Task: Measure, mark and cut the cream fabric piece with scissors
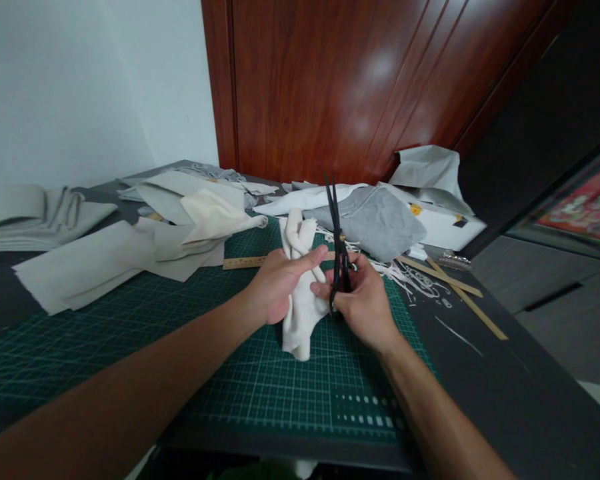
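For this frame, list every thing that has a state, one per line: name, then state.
left hand: gripping the white cloth piece
right hand: holding the scissors by the handles
white cloth piece: crumpled, held up above the cutting mat
scissors: blades nearly shut, pointing up
cutting mat: lying flat on the table
wooden ruler: flat on the mat, partly hidden by the hands
grey fabric: lying in a rumpled heap
wooden door: shut

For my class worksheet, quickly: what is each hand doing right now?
Left hand: closed on the white cloth piece.
Right hand: closed on the black scissors, blades shut, pointing up.
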A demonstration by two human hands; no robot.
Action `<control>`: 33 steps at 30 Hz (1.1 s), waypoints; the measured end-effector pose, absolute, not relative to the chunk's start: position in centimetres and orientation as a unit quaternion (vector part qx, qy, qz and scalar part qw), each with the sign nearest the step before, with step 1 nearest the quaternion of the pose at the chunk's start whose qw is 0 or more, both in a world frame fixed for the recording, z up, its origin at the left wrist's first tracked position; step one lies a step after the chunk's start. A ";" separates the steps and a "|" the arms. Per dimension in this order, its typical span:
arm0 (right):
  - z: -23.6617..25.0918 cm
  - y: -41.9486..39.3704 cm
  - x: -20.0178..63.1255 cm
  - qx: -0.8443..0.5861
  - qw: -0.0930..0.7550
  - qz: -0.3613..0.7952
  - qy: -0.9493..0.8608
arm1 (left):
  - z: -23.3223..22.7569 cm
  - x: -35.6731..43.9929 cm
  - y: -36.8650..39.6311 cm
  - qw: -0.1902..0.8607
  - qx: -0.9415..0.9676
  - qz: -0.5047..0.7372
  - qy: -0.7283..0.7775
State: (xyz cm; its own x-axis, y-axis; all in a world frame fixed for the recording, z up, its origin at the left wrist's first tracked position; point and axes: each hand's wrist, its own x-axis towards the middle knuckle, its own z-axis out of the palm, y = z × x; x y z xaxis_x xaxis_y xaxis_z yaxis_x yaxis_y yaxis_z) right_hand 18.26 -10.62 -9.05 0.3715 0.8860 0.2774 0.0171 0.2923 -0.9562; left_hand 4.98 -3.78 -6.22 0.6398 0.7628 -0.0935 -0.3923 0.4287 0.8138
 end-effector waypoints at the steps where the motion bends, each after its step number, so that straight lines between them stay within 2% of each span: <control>1: -9.0 -10.7 18.2 -0.493 0.667 0.333 -0.448 | -6.1 4.8 -3.7 0.819 0.406 0.335 0.229; 5: -8.8 -10.8 18.4 -0.483 0.685 0.353 -0.415 | -5.8 4.1 -3.5 0.819 0.447 0.283 0.220; 16: -8.4 -11.1 19.2 -0.472 0.678 0.351 -0.441 | -6.0 3.8 -2.6 0.797 0.456 0.344 0.196; 24: -8.9 -11.1 18.2 -0.479 0.690 0.322 -0.437 | -5.5 3.4 -2.8 0.808 0.456 0.315 0.203; 33: -8.9 -11.3 18.3 -0.469 0.686 0.373 -0.412 | -5.6 2.8 -2.4 0.779 0.519 0.292 0.198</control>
